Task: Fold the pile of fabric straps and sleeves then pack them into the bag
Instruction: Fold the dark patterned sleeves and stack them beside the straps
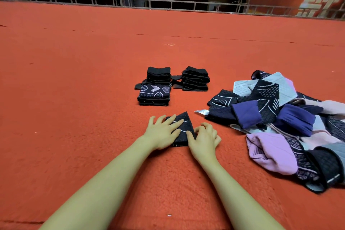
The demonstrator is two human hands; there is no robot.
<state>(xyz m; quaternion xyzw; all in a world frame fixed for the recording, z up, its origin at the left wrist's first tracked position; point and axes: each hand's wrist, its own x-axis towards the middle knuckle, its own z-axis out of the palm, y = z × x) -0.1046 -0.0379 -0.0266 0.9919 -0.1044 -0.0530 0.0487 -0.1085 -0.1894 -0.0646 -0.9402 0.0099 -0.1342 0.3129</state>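
hands: 2 (164,129) (204,137) | folded stacks: 2 (155,87) (195,78) | loose pile: 1 (280,117) | sleeve being folded: 1 (183,127)

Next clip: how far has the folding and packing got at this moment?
Partly done. Two folded stacks already sit on the red carpet. In hand: the left hand presses flat on a dark patterned sleeve while the right hand curls at its edge, mid-fold. Left: a large unfolded pile to the right. No bag is in view, so packing looks not yet begun.
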